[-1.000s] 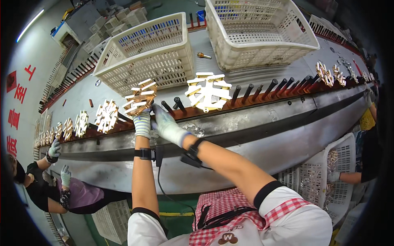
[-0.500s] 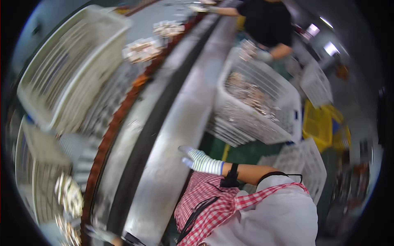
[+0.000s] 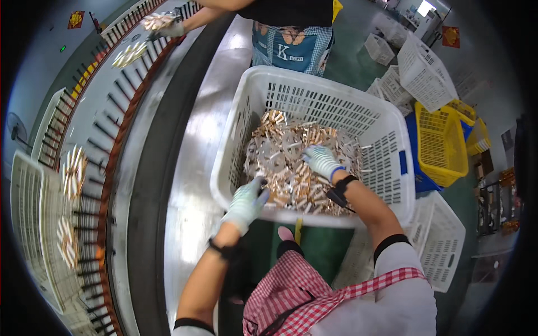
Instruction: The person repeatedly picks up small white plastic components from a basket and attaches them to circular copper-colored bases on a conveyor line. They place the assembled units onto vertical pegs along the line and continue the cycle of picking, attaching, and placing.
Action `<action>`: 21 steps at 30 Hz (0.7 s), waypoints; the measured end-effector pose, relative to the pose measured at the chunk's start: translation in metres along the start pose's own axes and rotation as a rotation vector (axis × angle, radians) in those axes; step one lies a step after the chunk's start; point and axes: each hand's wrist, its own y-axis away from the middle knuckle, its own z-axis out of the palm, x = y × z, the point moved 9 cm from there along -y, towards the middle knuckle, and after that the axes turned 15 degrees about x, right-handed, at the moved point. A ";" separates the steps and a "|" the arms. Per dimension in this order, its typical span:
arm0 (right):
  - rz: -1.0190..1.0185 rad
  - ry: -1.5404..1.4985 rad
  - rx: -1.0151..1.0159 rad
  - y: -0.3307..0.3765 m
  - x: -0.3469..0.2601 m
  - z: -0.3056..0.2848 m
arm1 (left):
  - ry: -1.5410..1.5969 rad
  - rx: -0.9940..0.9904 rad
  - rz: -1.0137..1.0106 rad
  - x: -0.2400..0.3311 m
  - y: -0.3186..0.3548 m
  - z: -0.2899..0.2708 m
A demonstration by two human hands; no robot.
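The gloved left hand (image 3: 247, 203) and gloved right hand (image 3: 321, 161) are apart from each other, both at a white perforated plastic crate (image 3: 386, 171). Its heap of small metal parts with white and copper-coloured bars (image 3: 274, 154) lies between and beyond them. The right hand is down among the parts, the left at the heap's near edge; covered fingertips make it impossible to tell whether either grips a piece. Left of the left hand runs a steel ledge (image 3: 193, 224); right of the right hand stands a yellow crate (image 3: 440, 147).
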 end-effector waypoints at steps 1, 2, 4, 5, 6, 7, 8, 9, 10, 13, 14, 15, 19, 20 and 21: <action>-0.093 0.094 0.036 -0.039 0.009 0.028 | -0.132 -0.077 -0.063 -0.024 -0.058 0.049; -0.116 0.214 0.002 -0.069 0.000 0.050 | -0.258 -0.084 -0.193 -0.060 -0.102 0.083; -0.261 0.336 0.078 -0.100 0.005 0.107 | -0.417 -0.060 -0.322 -0.107 -0.162 0.137; -0.325 0.361 0.136 -0.110 0.005 0.132 | -0.466 -0.018 -0.340 -0.128 -0.180 0.156; -0.266 0.345 -0.023 -0.116 0.016 0.154 | -0.441 -0.029 -0.385 -0.149 -0.199 0.180; -0.232 0.316 -0.175 -0.122 0.018 0.171 | -0.446 -0.063 -0.250 -0.158 -0.211 0.200; -0.258 0.291 -0.030 -0.125 0.021 0.168 | -0.456 -0.098 -0.096 -0.153 -0.224 0.214; -0.293 0.260 0.142 -0.120 0.038 0.169 | -0.468 0.096 -0.001 -0.133 -0.235 0.224; -0.286 0.327 -0.033 -0.115 0.050 0.174 | -0.434 0.107 0.026 -0.132 -0.241 0.244; -0.223 0.226 0.111 -0.103 0.119 0.199 | -0.565 0.061 -0.003 -0.091 -0.258 0.228; -0.131 0.053 -0.055 -0.117 0.084 0.170 | -0.655 0.080 -0.214 -0.118 -0.244 0.192; 0.080 -0.013 0.271 -0.091 0.211 0.206 | -0.414 -0.063 -0.202 -0.008 -0.232 0.099; 0.451 -0.971 0.136 -0.119 0.212 0.146 | 0.275 0.601 -0.248 -0.037 -0.139 -0.018; 0.488 -1.288 0.071 -0.126 0.179 0.117 | 0.629 0.500 -0.319 -0.029 -0.094 -0.057; 0.387 -1.436 -0.022 -0.131 0.125 0.068 | 0.989 0.376 -0.369 -0.010 -0.045 -0.091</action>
